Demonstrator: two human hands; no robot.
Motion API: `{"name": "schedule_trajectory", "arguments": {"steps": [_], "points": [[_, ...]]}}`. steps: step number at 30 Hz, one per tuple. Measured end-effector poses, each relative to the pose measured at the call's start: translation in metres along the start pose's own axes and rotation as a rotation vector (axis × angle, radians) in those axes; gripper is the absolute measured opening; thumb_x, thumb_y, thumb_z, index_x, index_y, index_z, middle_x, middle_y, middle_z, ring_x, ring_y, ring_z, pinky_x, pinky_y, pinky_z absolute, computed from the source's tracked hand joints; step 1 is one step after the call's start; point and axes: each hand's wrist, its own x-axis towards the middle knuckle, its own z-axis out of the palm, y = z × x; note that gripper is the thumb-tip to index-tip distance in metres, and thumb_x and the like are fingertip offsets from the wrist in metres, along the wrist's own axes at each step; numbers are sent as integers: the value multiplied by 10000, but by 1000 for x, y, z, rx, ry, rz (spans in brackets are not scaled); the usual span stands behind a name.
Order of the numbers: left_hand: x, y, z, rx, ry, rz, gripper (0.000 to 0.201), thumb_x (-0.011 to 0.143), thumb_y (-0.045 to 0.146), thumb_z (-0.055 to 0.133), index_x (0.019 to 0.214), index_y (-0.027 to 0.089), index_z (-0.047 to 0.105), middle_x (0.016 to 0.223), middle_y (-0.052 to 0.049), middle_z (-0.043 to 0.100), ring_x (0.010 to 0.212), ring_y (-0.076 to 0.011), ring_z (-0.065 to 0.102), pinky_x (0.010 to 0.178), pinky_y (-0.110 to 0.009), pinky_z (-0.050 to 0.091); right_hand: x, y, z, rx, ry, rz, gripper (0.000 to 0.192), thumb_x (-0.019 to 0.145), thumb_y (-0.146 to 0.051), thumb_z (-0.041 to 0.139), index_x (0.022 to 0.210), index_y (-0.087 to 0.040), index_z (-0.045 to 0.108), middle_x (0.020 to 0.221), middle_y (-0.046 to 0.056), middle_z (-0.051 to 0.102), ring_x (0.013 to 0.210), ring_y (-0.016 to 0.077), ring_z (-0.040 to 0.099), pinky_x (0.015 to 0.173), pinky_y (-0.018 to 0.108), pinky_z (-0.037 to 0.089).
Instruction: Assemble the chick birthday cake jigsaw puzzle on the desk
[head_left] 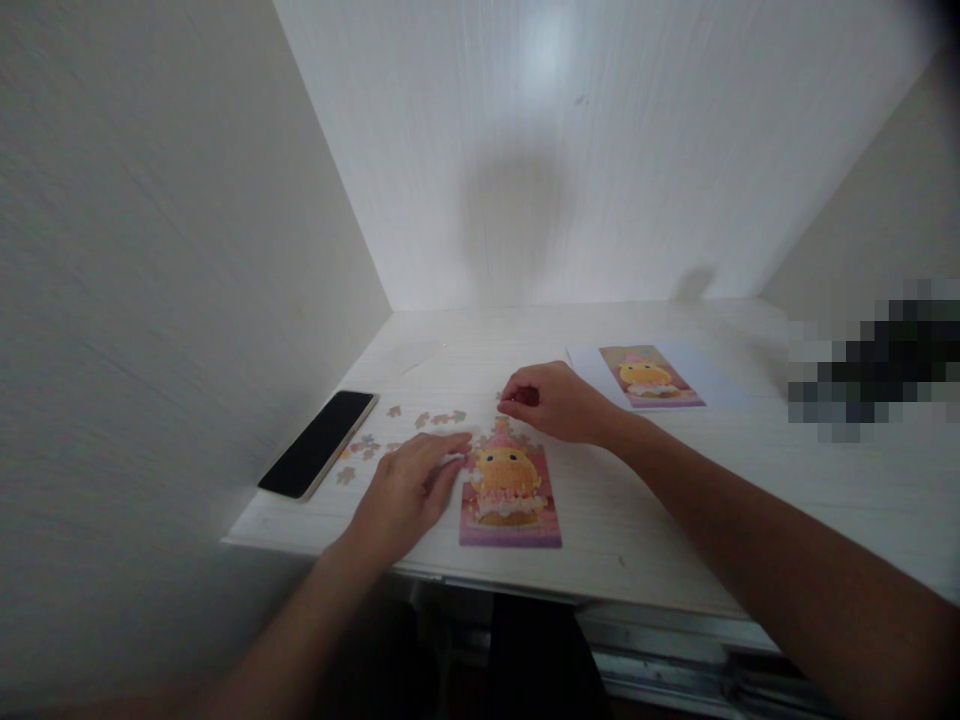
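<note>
A partly assembled jigsaw puzzle (511, 490), showing a yellow character in a pink hat with a cake, lies near the table's front edge. Its upper edge is uneven. Just above that edge, my right hand (553, 400) is closed in a pinch, with a small puzzle piece (499, 398) showing at the fingertips. My left hand (412, 480) rests at the puzzle's left side, fingers stretched out and thumb apart, the fingertips at its upper left edge. Several loose puzzle pieces (346, 476) lie to the left, some partly covered by my left hand.
A black-screened phone (319, 445) lies at the table's left edge. Towards the back right, a picture card (651, 378) with the same character lies on a white sheet (589, 372). Pale walls enclose the white table (652, 560). A blurred-out dark patch covers the far right.
</note>
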Motion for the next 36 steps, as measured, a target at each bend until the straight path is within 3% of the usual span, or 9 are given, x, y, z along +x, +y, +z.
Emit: {"name": "schedule_trajectory", "arguments": {"steps": [3,9,15,19,22,36], "points": [[-3,-2,-1,48,39,-17,278,903,180,529,1169,199,607,1014,-60,703,933,-193,656,866,-354,525,1,0,-1,1,11,2,134,824,-252,630,815,-155,721,717,32,690,611,104,560,595,238,381],[-4,-2,0,61,9,-15,252,901,191,539,1139,189,620,1021,-66,699,940,-200,642,868,-372,511,0,0,-1,3,5,-24,125,815,-236,635,819,-146,722,710,34,685,613,104,562,600,234,393],[-2,-4,2,35,-33,-22,235,904,200,554,1127,200,629,1010,-58,696,925,-192,636,844,-362,510,-3,-8,7,57,-209,-67,144,793,-242,664,874,-160,750,732,37,692,619,107,564,584,222,395],[-1,-6,3,2,-40,-60,252,890,195,580,1135,212,633,967,-48,701,855,-178,641,809,-345,519,-6,-19,13,47,-315,-192,177,804,-218,646,924,-187,772,782,59,709,650,118,581,627,230,407],[0,-7,2,-15,-48,-79,268,878,194,597,1143,217,631,958,-40,706,834,-174,645,801,-341,520,-7,-23,14,36,-328,-250,211,811,-187,621,950,-206,778,771,61,711,654,122,587,660,237,415],[2,-7,1,-45,-98,-60,291,913,193,546,1200,203,588,964,-45,685,874,-171,631,820,-337,507,-7,-23,14,56,-337,-225,186,789,-198,643,915,-201,780,810,61,734,683,128,611,680,239,428]]}}
